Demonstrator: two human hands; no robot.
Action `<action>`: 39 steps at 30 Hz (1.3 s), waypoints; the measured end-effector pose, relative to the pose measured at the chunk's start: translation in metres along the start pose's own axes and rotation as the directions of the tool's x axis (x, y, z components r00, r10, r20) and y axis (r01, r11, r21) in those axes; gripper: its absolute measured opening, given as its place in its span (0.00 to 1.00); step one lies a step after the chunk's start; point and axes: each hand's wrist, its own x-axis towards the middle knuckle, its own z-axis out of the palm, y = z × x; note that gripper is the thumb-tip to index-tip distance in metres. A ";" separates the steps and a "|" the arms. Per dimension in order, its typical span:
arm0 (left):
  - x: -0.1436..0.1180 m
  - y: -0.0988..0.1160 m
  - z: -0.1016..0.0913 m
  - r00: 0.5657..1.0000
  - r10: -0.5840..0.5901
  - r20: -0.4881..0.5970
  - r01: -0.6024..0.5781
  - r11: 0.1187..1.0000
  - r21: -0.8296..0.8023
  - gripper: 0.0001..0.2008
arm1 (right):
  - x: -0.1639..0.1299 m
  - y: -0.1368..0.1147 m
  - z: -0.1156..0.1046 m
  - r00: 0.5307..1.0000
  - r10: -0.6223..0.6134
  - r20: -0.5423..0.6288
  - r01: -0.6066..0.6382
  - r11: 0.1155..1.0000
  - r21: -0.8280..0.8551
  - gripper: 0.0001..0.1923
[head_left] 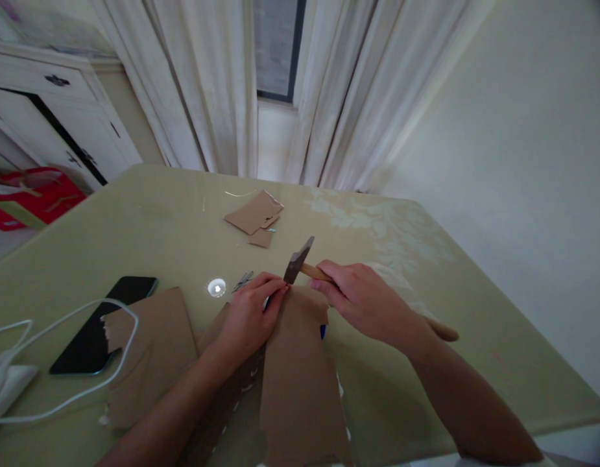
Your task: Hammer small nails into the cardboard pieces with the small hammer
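Observation:
My right hand (362, 295) is wrapped round the wooden handle of a hammer (296, 261). The hammer's dark metal head rests right at the fingertips of my left hand (253, 311). Those fingers are pinched together over the far end of a long brown cardboard piece (300, 376); whatever lies between them is too small or hidden. A bit of blue (323, 332) shows under the cardboard's right edge. Just beyond my left hand lies a small pile of thin metal nails (242, 281).
Cardboard scraps (253, 217) lie farther back on the pale green table (173, 214). To the left are a black phone (98, 331), a torn cardboard piece (154, 350) and a white cable (76, 405). A wooden handle end (443, 329) shows beyond my right forearm.

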 end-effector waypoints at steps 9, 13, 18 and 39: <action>0.000 0.001 -0.001 1.000 -0.003 -0.009 0.003 0.999 -0.033 0.11 | -0.003 -0.001 0.002 1.000 0.013 -0.028 -0.012 0.999 0.031 0.12; -0.001 0.000 -0.001 1.000 -0.012 0.006 0.012 1.000 -0.027 0.10 | -0.003 0.000 0.009 1.000 -0.011 0.021 0.012 0.998 -0.062 0.12; -0.003 0.000 0.000 0.998 -0.064 0.006 0.064 0.996 -0.067 0.11 | -0.006 0.000 0.002 0.999 0.032 -0.018 -0.031 0.998 0.051 0.12; -0.004 -0.002 -0.009 0.921 -0.279 0.272 0.350 0.899 -0.264 0.16 | -0.010 0.006 0.015 0.996 -0.046 0.075 0.046 0.999 -0.003 0.12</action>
